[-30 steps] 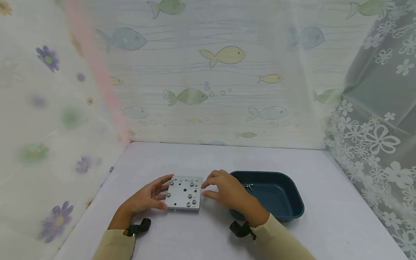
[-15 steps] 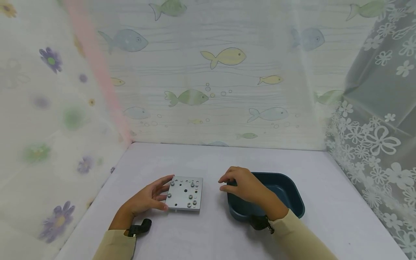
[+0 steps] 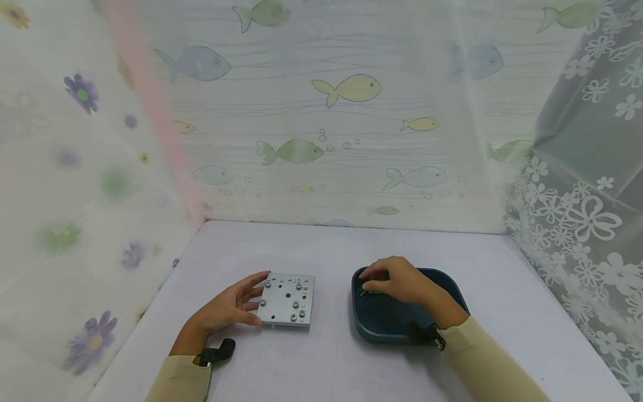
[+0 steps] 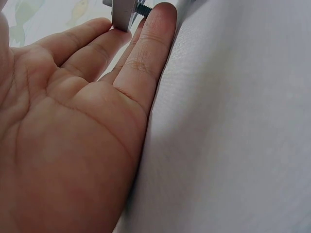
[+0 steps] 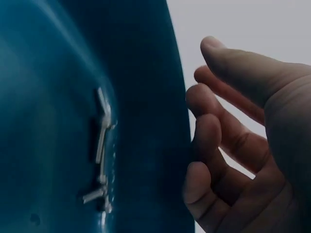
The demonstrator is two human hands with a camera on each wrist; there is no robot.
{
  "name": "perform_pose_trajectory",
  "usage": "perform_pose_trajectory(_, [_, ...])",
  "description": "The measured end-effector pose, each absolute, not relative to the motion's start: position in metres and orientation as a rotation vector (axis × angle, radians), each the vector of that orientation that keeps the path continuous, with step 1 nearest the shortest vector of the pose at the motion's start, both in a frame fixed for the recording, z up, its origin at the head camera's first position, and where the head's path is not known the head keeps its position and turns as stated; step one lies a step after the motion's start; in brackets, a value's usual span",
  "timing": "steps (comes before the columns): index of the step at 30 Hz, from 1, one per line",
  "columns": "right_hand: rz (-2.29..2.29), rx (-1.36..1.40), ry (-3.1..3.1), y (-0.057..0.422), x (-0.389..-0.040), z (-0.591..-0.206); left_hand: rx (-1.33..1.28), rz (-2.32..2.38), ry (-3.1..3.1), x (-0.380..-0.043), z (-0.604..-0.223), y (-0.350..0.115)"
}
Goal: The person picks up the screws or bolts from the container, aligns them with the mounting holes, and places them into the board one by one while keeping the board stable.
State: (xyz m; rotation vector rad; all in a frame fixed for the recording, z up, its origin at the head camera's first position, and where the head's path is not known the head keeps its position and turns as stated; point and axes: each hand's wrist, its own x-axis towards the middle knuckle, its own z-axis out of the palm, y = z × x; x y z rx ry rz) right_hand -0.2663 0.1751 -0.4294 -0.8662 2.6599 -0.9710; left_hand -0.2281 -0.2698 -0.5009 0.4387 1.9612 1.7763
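Left hand (image 3: 228, 307), fingers straight, touches the left edge of the metal plate (image 3: 287, 299) on the counter (image 3: 321, 357). Right of the plate, right hand (image 3: 402, 282), fingers loosely curled, empty, hovers over screws (image 5: 103, 150) in the blue tray (image 3: 372, 329)

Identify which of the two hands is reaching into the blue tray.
The right hand, over the blue tray near its loose screws; the left hand steadies the metal plate.

1. Pale grey table (image 3: 326, 245), bare toward the far edge.
2. Fish-patterned curtain (image 3: 346, 89) behind it (yellow, green and blue fish, with bubbles).
3. Flowered sheer curtain (image 3: 80, 184) on the left, crossed by a pink stripe (image 3: 150, 111).
4. White floral lace curtain (image 3: 577, 223) on the right.
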Motion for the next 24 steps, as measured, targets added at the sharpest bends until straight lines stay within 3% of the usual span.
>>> perform_pose_trajectory(24, [-0.839,-0.881,2.446,0.193,-0.294,-0.450,0.419,1.751,2.001,-0.227,-0.500,-0.269])
